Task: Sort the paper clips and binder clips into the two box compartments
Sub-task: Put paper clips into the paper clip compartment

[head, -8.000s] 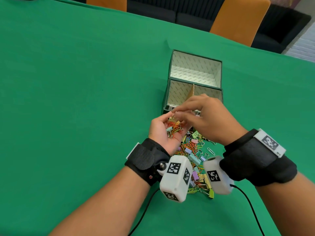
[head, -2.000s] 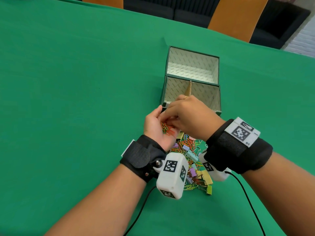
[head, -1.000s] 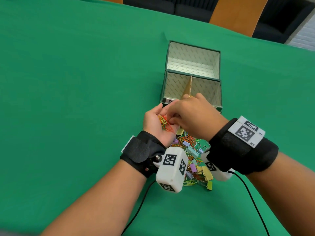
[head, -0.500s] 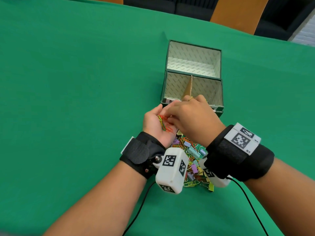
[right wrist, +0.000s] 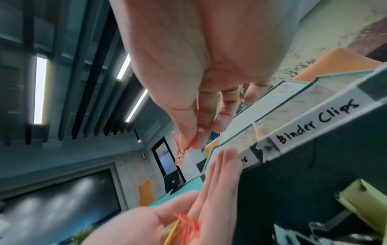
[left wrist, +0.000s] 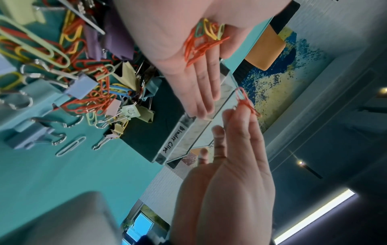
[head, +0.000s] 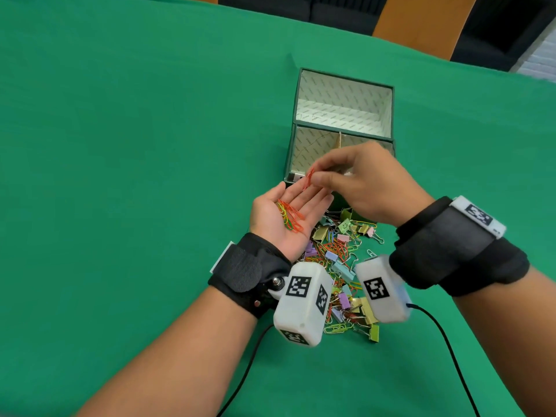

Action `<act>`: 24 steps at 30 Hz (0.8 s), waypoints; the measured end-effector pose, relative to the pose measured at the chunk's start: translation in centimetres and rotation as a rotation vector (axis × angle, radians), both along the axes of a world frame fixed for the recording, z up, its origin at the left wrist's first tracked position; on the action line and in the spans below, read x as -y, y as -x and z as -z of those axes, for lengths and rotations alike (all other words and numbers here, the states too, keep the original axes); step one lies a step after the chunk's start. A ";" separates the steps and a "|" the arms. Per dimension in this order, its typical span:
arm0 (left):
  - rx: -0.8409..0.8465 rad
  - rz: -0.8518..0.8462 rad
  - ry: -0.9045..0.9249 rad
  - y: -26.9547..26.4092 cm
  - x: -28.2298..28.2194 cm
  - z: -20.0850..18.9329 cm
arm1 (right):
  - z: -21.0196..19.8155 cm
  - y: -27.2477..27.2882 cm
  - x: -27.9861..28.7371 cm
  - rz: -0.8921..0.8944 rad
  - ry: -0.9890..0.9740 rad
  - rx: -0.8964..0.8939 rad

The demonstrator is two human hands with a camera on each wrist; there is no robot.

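the left hand [head: 288, 210] lies palm up, fingers straight and relaxed, just in front of the box [head: 343, 127], its fingertips near the box's near wall. a small bunch of clips [head: 289, 217], orange, yellow and green, rests loose in the palm. the right hand [head: 367, 182] hovers above the left fingers and pinches a few linked red clips [head: 309, 178] between thumb and forefinger; they dangle just over the left fingertips, at the edge of the near left compartment. the other right fingers are loosely bent, and one wears a ring [left wrist: 218, 155].

the box is dark green outside with pale patterned lining. it has one wide far compartment and a near part split in two by a tan divider [head: 339, 141]. a white label [right wrist: 316, 119] on the near rim reads "binder clips" over the right near compartment; a second label beside it, over the left one, is mostly hidden by the left fingers. what lies inside the compartments cannot be made out.

the pile [head: 340, 260] of mixed paper clips and pastel binder clips sits on the green cloth [head: 120, 145] between the two wrists, reaching up to the box's near wall. a lone silver clip [head: 372, 253] lies at the pile's right edge. both wrists carry black straps and white camera blocks with cables trailing toward the person
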State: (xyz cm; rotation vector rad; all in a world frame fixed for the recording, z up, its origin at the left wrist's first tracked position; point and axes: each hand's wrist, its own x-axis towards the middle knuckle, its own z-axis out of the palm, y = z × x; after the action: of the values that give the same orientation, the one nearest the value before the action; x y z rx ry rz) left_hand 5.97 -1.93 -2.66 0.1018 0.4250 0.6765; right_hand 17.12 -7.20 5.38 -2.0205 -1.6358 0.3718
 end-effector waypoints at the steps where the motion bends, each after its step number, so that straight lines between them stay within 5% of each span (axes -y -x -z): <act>1: -0.009 0.005 0.000 0.0 -0.1 0.0 | -0.3 -0.2 -0.3 0.007 -0.035 -0.035; 8: -0.010 0.029 -0.001 0.1 -0.4 0.3 | 0.0 -2.0 -3.9 0.211 -0.261 0.060; 14: -0.030 0.019 -0.017 0.3 -0.5 0.4 | 1.7 -1.8 -4.6 0.200 0.039 0.409; 21: -0.085 -0.003 -0.042 0.4 0.0 -0.2 | -1.3 -0.3 -1.7 0.102 -0.134 0.224; 24: -0.087 -0.030 -0.060 0.2 0.5 -0.3 | -1.4 1.1 0.1 0.005 0.020 0.223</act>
State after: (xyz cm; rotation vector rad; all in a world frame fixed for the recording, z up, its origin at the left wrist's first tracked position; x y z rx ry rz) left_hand 5.77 -2.39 -2.36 0.1822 0.4901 0.7165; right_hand 15.98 -7.33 6.74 -2.1446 -1.7629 0.1662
